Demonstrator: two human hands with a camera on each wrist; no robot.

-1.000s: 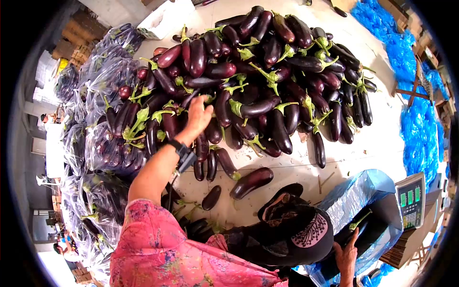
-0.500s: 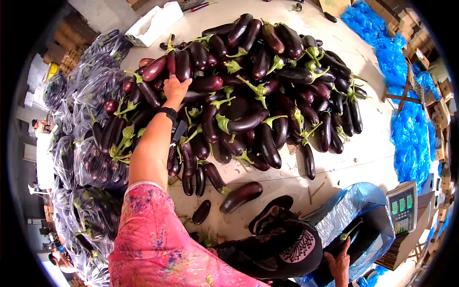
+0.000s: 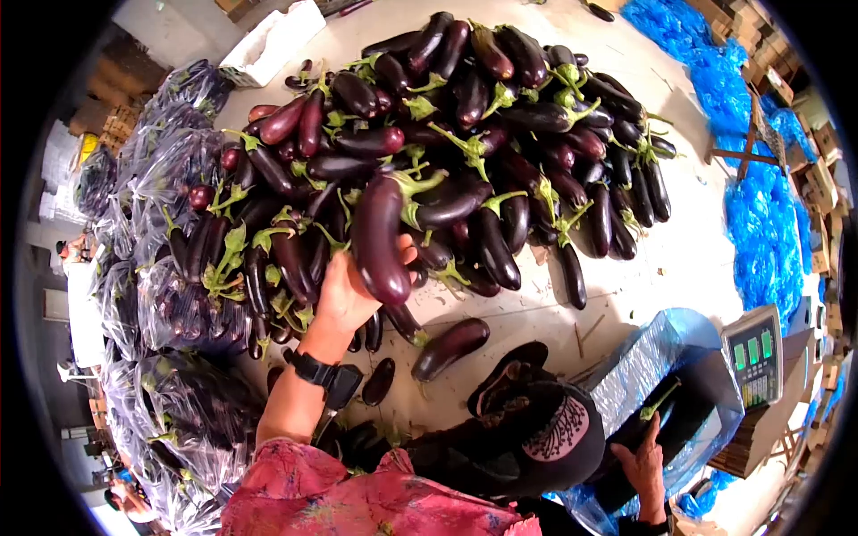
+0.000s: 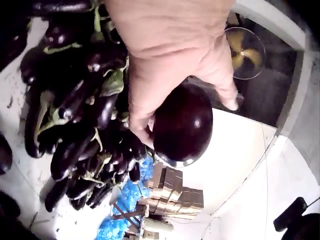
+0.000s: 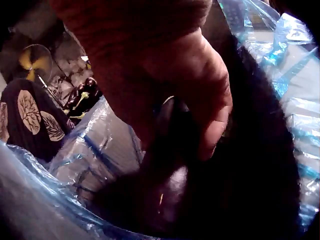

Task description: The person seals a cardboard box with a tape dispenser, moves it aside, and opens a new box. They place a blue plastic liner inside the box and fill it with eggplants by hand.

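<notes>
My left hand (image 3: 350,290) grips a large glossy eggplant (image 3: 380,237) around its body, raised in front of the pile. Its green stem points up and right. In the left wrist view the fingers and thumb lie on either side of the same eggplant (image 4: 184,125), seen end-on. A broad heap of eggplants (image 3: 493,246) spreads across the pale surface behind it. At the lower right, my right hand (image 3: 643,464) reaches into a container lined with a clear blue plastic bag (image 3: 639,348). There its fingers and thumb straddle a dark eggplant (image 5: 172,192), mostly in shadow.
A digital scale display (image 3: 753,357) stands beside the lined container. Plastic bags filled with eggplants (image 3: 192,393) line the left side. Blue plastic (image 3: 769,223) lies along the right. A person's patterned dark cap (image 3: 563,433) is close by. A white box (image 3: 273,43) sits at the back.
My left hand moved over the pile to its far left part, took hold of an eggplant and brought it nearer. The right hand stays in the lined container.
</notes>
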